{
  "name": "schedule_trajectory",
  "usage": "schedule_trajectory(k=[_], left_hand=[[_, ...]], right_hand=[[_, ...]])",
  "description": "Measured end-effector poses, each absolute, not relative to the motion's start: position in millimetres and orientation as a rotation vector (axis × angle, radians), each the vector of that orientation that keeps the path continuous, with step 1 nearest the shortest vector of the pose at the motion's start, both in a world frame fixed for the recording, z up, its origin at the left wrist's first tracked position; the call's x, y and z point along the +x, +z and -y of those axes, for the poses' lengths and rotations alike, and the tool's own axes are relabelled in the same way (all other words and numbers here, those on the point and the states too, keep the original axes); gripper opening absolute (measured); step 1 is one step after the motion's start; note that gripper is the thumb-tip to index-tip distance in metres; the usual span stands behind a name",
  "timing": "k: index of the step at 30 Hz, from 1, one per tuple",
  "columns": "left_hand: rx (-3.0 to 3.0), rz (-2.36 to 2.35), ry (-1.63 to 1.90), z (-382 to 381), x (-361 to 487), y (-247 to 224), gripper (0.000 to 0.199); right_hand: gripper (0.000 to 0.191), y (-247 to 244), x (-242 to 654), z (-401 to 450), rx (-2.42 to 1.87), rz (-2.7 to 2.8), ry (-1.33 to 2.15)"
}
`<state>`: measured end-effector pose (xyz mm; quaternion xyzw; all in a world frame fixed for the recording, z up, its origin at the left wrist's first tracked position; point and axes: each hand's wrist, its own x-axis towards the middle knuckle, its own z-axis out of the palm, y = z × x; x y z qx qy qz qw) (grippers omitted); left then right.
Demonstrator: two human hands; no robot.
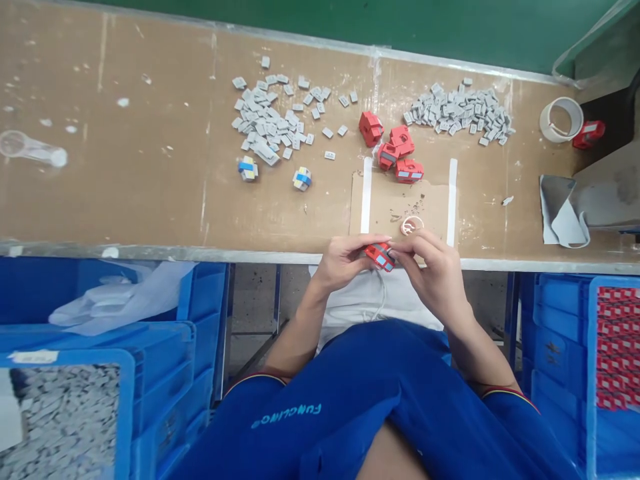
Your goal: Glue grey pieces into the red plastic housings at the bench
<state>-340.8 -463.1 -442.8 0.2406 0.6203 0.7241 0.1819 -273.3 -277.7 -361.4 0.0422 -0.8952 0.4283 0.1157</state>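
Head-worn view, facing forward and down onto a workbench (150, 187)

Pale letters (286, 417) on the blue shirt (350, 393) read "FUNCLINOS" (last letters uncertain).

Bright, even light, faint shadows, edges bowed by wide-angle distortion.

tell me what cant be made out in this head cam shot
In the head view:
Red part: mostly hidden by the left hand and right hand.
Grey pieces in the left blue crate: cut off by the bottom and left edges.
Red-and-white items in the right blue crate: cut off by the right edge, kind unclear.
Specks on the cardboard sheet: too small to identify.
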Motion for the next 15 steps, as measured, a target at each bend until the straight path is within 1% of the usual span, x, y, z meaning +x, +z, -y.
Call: schedule_trajectory(k=[9,12,15], left_hand=[[0.69,-1.843,1.998,465.1,-337.7,-438.4,0.027],[0.734,-1.833,1.951,467.9,-338.7,-437.2,0.027],[0.799,-1.787,1.882,471.2,-343.5,-436.3,0.029]], right_hand=[[0.017,-365.7,-260.8,293.7,0.137,2.677,0.976],[0.019,-367.6,-255.8,293.6,0.173,2.683,1.028],[0.016,-370.1,-249.9,291.1,0.156,2.624,1.237]])
